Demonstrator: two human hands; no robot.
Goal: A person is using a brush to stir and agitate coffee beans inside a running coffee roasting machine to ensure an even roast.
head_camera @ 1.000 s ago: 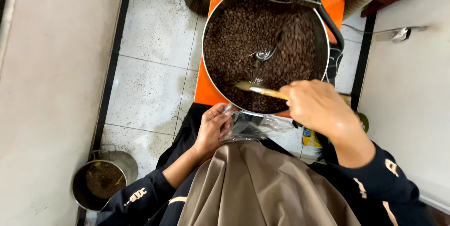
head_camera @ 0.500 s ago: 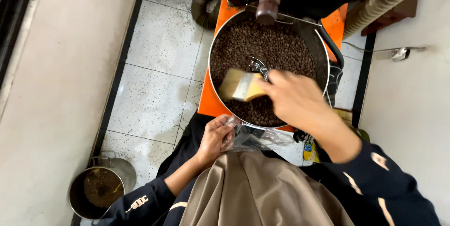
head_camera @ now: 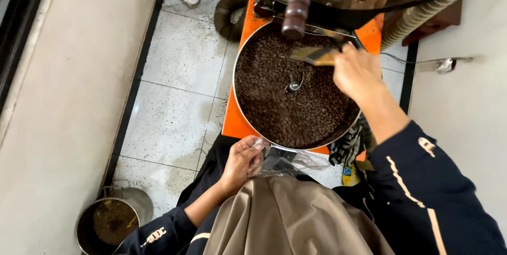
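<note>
Steel and brimming with dark roasted beans, the round cooling tray (head_camera: 244,123) sits on its orange base (head_camera: 236,123) ahead of me, a stirring arm at its centre. My right hand (head_camera: 358,72) is clamped on a pale flat brush (head_camera: 311,55) at the tray's far right rim, the brush's long axis running leftward from my fingers over the beans, so this hand is nearer them. My left hand (head_camera: 240,164) is closed on a clear plastic bag (head_camera: 288,161) at the near rim, under the chute.
</note>
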